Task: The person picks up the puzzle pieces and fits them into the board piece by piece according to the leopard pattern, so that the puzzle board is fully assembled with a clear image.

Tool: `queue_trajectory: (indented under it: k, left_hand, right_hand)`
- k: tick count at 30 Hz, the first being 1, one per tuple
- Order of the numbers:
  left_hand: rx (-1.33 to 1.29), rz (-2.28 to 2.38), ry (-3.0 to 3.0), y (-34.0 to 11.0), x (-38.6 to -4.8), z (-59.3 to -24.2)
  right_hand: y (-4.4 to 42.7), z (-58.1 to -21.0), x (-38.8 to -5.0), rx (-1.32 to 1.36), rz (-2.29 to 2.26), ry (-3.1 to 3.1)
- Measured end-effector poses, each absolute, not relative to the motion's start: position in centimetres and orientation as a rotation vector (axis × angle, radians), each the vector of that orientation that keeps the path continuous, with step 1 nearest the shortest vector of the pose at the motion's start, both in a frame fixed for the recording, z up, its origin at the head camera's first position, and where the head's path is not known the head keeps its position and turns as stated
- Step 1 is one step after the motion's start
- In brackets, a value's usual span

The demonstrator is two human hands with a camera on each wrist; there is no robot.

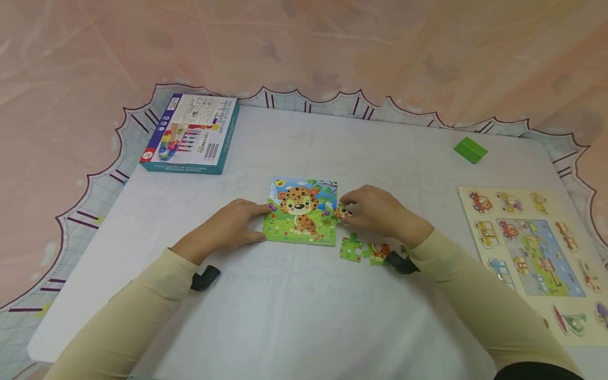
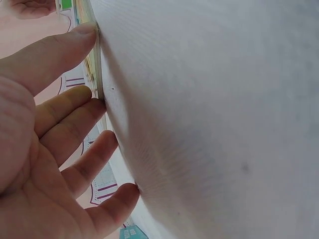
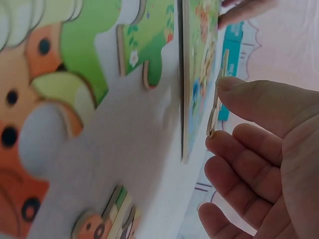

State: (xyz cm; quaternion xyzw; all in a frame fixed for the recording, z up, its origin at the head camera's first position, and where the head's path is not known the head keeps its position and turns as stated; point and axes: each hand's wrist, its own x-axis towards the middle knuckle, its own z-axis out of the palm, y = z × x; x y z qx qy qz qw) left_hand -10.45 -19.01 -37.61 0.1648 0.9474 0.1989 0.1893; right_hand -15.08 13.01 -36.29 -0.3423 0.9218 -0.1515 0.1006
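Note:
A square leopard puzzle board (image 1: 300,216) lies flat in the middle of the table. At its left edge, my left hand (image 1: 233,226) touches it with thumb and fingers spread; the left wrist view shows those fingertips (image 2: 89,31) against the rim. My right hand (image 1: 382,211) pinches a jigsaw piece (image 3: 217,97) between thumb and index finger, just over the board's right side. In the head view this piece shows part of a spotted face. Below the right hand lie loose jigsaw pieces, a green flowered one (image 1: 351,249) and one with spotted legs (image 1: 378,253).
A bead-toy box (image 1: 190,134) stands at the back left. On the right lie a green block (image 1: 470,150) and a larger picture puzzle board (image 1: 484,248). A scalloped cloth border (image 1: 332,108) runs along the table's edge. Black straps (image 1: 205,278) sit at the wrists.

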Motion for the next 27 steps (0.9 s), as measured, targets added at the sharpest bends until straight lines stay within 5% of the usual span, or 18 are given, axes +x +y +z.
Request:
queue_trajectory:
  k: [27]
  left_hand:
    - [0.445,0.561,2.661,-19.1,-10.4,-37.8]
  right_hand:
    - [8.3,-36.7,-15.1,-1.084,-0.425,2.657]
